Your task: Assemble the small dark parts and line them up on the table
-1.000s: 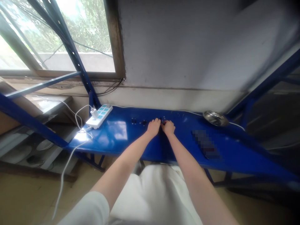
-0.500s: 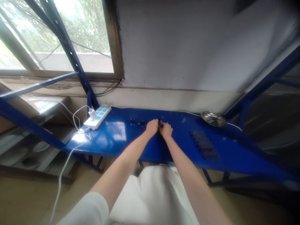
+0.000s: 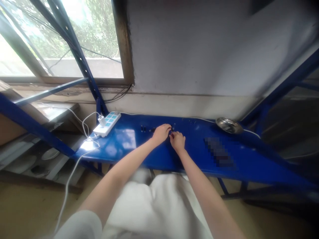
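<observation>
Both hands meet over the middle of a blue table (image 3: 154, 156). My left hand (image 3: 161, 132) has its fingers pinched together, pointing right; what lies between them is too small to make out. Just right of it, my right hand (image 3: 177, 141) is closed with fingertips pressed together, also on something I cannot make out. A small dark piece (image 3: 172, 128) shows by the fingertips. To the left, two small dark cylindrical pieces (image 3: 143, 128) stand side by side. Another dark piece (image 3: 152, 129) is partly hidden behind my left hand.
A white power strip (image 3: 107, 124) with a plug and cord lies at the table's left end. At the back right sits a shiny metal bowl (image 3: 228, 125). A blurred dark flat object (image 3: 219, 152) lies right of my hands. Blue frame posts (image 3: 86, 63) rise at the sides.
My left hand has shifted slightly left, and its fingers now reach over toward the right hand. The fingertips have parted a little. The whole view has moved slightly.
</observation>
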### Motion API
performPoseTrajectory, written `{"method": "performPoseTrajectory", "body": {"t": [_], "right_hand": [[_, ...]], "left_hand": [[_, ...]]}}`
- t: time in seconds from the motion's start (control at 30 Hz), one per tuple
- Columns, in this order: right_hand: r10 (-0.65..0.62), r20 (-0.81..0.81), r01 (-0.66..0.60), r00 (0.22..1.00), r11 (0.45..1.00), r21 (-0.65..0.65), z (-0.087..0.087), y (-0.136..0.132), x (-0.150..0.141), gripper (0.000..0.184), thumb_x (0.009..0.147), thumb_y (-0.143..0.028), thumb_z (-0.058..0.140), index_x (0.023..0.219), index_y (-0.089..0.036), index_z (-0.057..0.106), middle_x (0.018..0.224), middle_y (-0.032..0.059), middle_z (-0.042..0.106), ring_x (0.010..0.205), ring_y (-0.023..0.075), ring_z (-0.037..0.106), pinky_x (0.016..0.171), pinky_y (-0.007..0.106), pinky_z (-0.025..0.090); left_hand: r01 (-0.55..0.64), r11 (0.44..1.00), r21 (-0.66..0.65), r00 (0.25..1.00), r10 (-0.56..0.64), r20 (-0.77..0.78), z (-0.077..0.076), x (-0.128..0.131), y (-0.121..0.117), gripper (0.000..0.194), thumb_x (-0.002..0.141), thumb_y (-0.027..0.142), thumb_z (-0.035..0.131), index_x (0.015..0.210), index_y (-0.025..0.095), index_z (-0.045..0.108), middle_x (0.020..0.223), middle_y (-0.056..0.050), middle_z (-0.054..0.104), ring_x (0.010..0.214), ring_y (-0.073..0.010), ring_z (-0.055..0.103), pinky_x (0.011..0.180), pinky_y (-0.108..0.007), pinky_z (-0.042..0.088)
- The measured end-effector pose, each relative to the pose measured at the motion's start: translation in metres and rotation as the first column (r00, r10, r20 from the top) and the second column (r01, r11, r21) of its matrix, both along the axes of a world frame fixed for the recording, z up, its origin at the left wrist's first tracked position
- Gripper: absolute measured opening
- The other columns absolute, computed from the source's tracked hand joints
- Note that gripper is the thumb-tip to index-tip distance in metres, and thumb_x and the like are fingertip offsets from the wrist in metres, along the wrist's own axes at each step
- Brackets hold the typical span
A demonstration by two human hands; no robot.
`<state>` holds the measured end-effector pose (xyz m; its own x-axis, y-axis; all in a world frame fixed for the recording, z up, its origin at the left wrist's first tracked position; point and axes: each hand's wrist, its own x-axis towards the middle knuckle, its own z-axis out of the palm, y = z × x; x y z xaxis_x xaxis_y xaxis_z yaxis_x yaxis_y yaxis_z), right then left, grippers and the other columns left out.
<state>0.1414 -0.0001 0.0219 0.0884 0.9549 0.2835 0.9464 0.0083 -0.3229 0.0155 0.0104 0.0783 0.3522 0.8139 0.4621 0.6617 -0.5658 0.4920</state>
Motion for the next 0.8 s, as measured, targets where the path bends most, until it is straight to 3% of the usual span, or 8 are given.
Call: {"method": "performPoseTrajectory", "body": {"t": [0.23,0.4,0.8], "right_hand": [[0.124,0.193,-0.137,0.973,0.989,0.053,0.011,-0.017,-0.003,0.025,0.087,-0.020,0.037,0.096,-0.015,0.059,0.094,0.0114,0.059,0.087,0.0217,0.048,0.070,0.032,0.028],[0.206,0.318,-0.228,0.926,0.973,0.034,0.022,-0.021,-0.004,0.029,0.089,-0.019,0.032,0.096,-0.013,0.059,0.095,0.0129,0.058,0.087,0.0221,0.048,0.072,0.033,0.027],[0.220,0.326,-0.232,0.920,0.973,-0.002,0.041,-0.028,-0.001,0.022,0.087,-0.019,0.038,0.091,-0.013,0.058,0.097,0.0128,0.060,0.088,0.0224,0.051,0.074,0.034,0.029]], "left_hand": [[0.091,0.996,0.016,0.991,-0.089,-0.099,0.010,-0.024,-0.011,0.024,0.087,0.020,0.040,0.098,0.016,0.061,0.101,-0.004,0.065,0.092,-0.0136,0.059,0.086,-0.026,0.044],[0.059,0.997,0.041,0.993,-0.054,-0.109,0.015,-0.034,-0.014,0.022,0.087,0.024,0.043,0.095,0.016,0.062,0.094,-0.005,0.066,0.084,-0.0137,0.060,0.081,-0.025,0.046],[0.010,0.998,-0.061,1.000,-0.011,-0.014,0.017,-0.040,-0.015,0.019,0.083,0.021,0.049,0.094,0.016,0.063,0.088,-0.004,0.067,0.078,-0.0132,0.061,0.077,-0.024,0.047]]}}
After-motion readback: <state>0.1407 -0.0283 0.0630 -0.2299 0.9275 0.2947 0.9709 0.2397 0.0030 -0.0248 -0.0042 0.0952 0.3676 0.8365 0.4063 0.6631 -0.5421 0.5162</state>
